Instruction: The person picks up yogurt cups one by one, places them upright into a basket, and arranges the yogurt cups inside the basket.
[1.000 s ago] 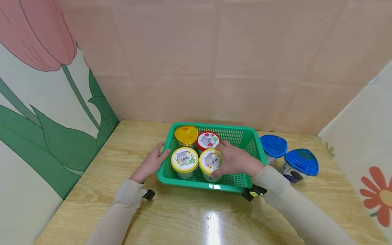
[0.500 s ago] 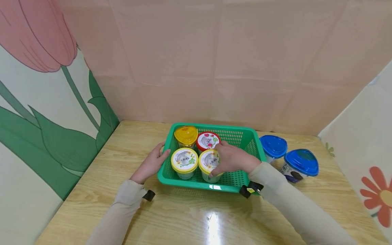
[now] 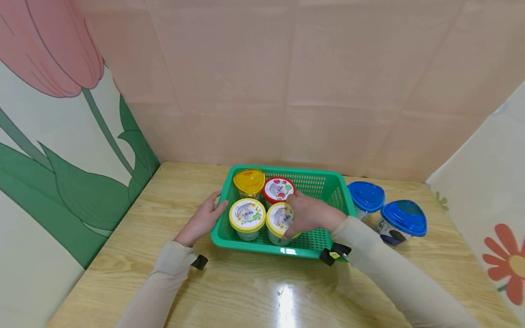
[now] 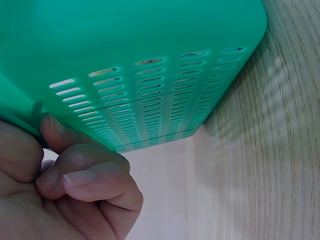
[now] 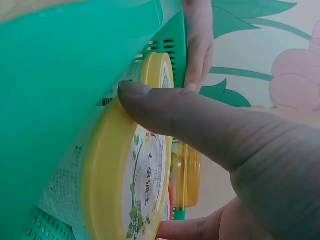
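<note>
While the wooden table (image 3: 229,291) shone on its near side, the green basket (image 3: 256,247) stood upon it, two cups along its near wall. The right of these, a yellow-lidded cup (image 3: 280,217), stood under the right hand (image 3: 315,215), whose thumb and fingers, spread only to the lid's width, held it by the rim. The left hand (image 3: 203,219) gripped the basket's left rim, fingers curled beneath it. The second yellow-lidded cup (image 3: 247,214) stood just left of the held one.

Beyond these, inside, were an orange-lidded tub (image 3: 249,181) at far left and a red-lidded cup (image 3: 279,187) beside it. Outside, to the right, stood a nearer blue-lidded tub (image 3: 404,217) and a farther blue-lidded tub (image 3: 366,196). A pinkish wall covering (image 3: 262,82) hung behind.

The step, I judged, was settling the held cup in its row; the next move called for an easy release without tipping it. Against a second earlier, that cup sat slightly nearer; the left hand had kept its place.
</note>
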`<state>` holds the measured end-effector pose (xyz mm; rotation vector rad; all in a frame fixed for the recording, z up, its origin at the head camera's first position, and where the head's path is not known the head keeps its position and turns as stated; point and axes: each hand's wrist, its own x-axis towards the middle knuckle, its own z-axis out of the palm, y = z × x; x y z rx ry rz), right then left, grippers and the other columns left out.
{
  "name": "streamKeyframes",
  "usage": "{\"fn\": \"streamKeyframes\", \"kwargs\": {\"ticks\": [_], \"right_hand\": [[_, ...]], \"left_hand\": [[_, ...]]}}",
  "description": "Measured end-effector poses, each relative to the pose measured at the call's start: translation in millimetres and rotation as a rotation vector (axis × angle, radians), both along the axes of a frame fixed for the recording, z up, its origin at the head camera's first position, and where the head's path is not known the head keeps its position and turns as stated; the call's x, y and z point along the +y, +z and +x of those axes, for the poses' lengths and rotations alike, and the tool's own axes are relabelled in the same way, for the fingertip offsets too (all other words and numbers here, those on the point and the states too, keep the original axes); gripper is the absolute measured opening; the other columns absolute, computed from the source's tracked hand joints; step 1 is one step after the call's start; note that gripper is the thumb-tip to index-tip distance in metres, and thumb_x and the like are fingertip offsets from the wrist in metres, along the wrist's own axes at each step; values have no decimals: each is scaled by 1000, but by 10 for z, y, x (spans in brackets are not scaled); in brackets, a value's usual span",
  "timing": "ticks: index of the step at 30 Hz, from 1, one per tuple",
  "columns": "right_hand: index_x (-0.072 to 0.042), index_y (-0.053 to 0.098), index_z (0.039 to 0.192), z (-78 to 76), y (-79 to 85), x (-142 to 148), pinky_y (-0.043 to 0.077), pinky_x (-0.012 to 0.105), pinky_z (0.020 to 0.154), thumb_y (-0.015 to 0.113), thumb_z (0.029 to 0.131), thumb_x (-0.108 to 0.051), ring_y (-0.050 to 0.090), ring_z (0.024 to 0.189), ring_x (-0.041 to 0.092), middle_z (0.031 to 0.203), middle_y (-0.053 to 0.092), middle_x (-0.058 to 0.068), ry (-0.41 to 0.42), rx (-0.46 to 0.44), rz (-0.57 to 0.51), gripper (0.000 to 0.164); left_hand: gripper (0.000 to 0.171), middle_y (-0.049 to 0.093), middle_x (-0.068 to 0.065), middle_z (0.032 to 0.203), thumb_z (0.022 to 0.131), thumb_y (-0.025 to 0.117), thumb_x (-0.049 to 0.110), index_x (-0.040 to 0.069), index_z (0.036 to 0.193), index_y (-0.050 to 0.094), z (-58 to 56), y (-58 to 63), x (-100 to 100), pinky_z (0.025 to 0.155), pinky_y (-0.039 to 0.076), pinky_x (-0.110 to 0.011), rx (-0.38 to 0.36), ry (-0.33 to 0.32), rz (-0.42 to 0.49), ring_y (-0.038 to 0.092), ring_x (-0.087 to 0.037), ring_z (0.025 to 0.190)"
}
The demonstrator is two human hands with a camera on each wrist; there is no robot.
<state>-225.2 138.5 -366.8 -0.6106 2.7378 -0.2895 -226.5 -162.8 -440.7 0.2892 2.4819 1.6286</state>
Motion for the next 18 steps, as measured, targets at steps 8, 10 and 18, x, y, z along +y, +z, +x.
{"fn": "streamKeyframes", "kwargs": {"ticks": [8, 10, 18], "right_hand": [[-2, 48, 133, 3, -31, -19, 53, 42, 85, 94, 60, -50, 54, 97, 23, 111, 51, 7, -14, 8, -10, 98], [-3, 47, 133, 6, -36, -20, 53, 42, 85, 94, 59, -49, 54, 97, 23, 112, 51, 7, -19, 9, -19, 99], [-4, 46, 135, 25, -15, -16, 53, 41, 82, 95, 60, -45, 54, 94, 23, 114, 50, 9, -33, -7, -35, 99]], "left_hand": [[59, 72, -17, 102, 108, 44, 34, 5, 155, 24, 13, 14, 1, 68, 60, -36, -4, -7, 10, 73, -32, 82], [59, 72, -17, 102, 108, 44, 33, 5, 156, 24, 15, 18, 2, 67, 60, -36, -2, -7, 9, 73, -32, 82], [56, 72, -19, 105, 109, 43, 31, 5, 155, 25, 13, 7, 5, 67, 60, -36, 2, -6, 6, 74, -31, 81]]}}
